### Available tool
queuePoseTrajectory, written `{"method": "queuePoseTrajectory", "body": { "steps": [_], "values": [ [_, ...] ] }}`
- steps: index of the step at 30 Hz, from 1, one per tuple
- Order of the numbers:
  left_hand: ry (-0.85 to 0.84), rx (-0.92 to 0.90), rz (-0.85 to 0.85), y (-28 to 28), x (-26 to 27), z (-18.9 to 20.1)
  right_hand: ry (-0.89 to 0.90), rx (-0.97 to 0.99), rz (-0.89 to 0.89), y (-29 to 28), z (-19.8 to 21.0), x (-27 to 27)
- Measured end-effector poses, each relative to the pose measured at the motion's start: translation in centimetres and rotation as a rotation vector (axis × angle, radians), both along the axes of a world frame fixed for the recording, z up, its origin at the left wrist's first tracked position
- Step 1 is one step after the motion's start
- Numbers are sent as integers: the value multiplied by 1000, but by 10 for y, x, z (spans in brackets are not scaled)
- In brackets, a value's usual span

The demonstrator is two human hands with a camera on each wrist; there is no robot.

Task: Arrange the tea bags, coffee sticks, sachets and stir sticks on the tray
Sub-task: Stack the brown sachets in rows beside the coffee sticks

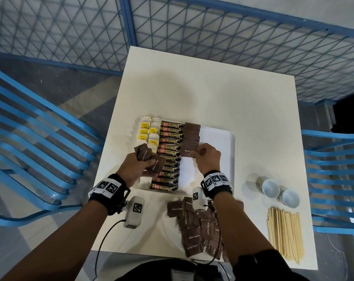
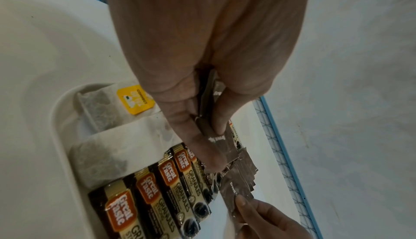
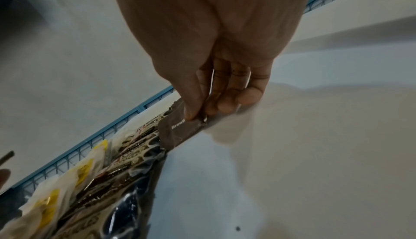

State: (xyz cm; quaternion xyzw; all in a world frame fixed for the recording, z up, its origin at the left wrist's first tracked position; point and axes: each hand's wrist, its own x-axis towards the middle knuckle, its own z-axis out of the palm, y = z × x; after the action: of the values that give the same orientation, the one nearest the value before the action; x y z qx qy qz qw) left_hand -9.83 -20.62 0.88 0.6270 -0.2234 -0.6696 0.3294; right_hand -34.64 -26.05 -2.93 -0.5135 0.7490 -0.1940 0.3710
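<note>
A white tray (image 1: 222, 136) holds tea bags (image 1: 148, 131) with yellow tags at its left, a column of coffee sticks (image 1: 170, 151) in the middle, and a row of brown sugar sachets (image 1: 191, 134) to their right. My right hand (image 1: 207, 157) pinches one brown sachet (image 1: 188, 151) at the near end of that row; the right wrist view shows thumb and fingers on the sachet (image 3: 178, 130). My left hand (image 1: 139, 167) grips a bunch of brown sachets (image 1: 149, 158) above the tray's left part. In the left wrist view the sachets (image 2: 209, 100) sit between thumb and fingers.
A loose pile of brown sachets (image 1: 194, 230) lies near the table's front edge. Wooden stir sticks (image 1: 284, 233) lie at the front right, with two small white cups (image 1: 280, 192) behind them. Blue chairs (image 1: 36, 142) flank the table; a blue mesh fence stands behind.
</note>
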Motion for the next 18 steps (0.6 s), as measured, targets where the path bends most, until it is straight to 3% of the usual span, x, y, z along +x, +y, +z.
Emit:
{"method": "queuePoseTrajectory", "body": {
  "steps": [18],
  "values": [
    [-10, -75, 22, -2, -4, 5, -24, -29, -113, 9, 9, 2]
  ]
}}
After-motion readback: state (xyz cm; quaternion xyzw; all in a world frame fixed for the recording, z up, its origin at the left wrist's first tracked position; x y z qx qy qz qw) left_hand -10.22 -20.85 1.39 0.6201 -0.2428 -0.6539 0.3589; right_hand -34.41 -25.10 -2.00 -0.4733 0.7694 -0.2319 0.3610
